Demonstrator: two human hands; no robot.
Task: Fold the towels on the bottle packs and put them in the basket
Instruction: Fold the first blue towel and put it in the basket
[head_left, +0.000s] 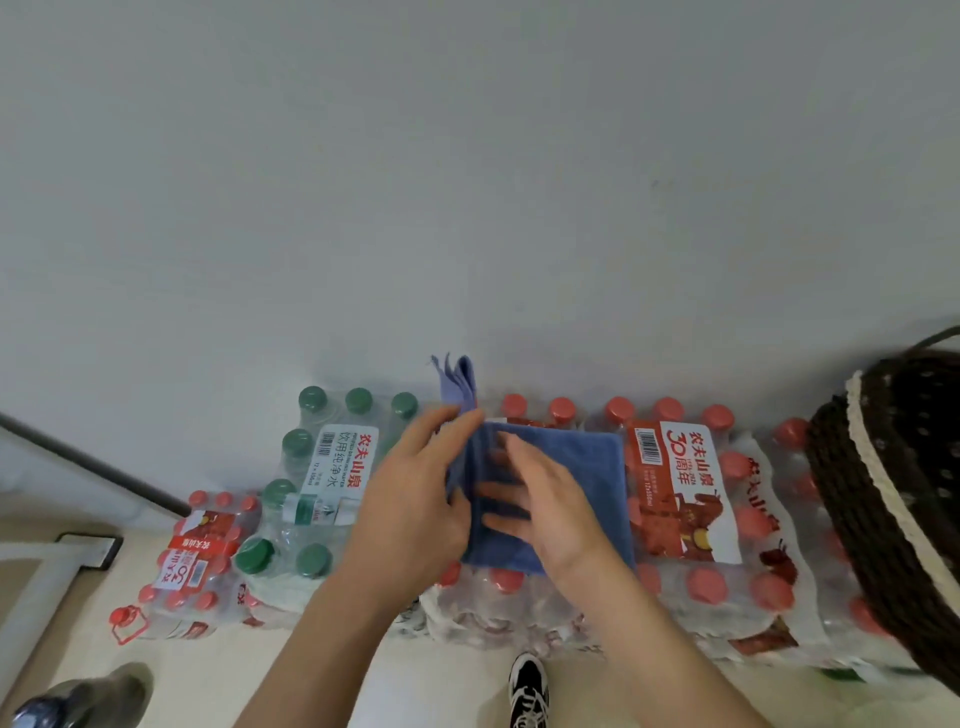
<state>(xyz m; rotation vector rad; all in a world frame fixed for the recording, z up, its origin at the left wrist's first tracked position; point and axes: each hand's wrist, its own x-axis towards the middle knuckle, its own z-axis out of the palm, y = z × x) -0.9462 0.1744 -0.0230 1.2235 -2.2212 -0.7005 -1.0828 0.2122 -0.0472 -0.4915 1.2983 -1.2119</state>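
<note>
Towel (582, 467), blue (folded flat), lies on red-capped bottle packs (701, 525).

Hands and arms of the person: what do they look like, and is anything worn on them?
The left hand and the right hand are bare, with no gloves, and no ring or watch shows. Both forearms are bare too; no sleeve is in view down to the bottom edge of the picture.

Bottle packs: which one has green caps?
The shrink-wrapped pack of clear bottles with green caps, just left of the blue terry towel, beside the left hand. Every other pack in view has red caps.
</note>
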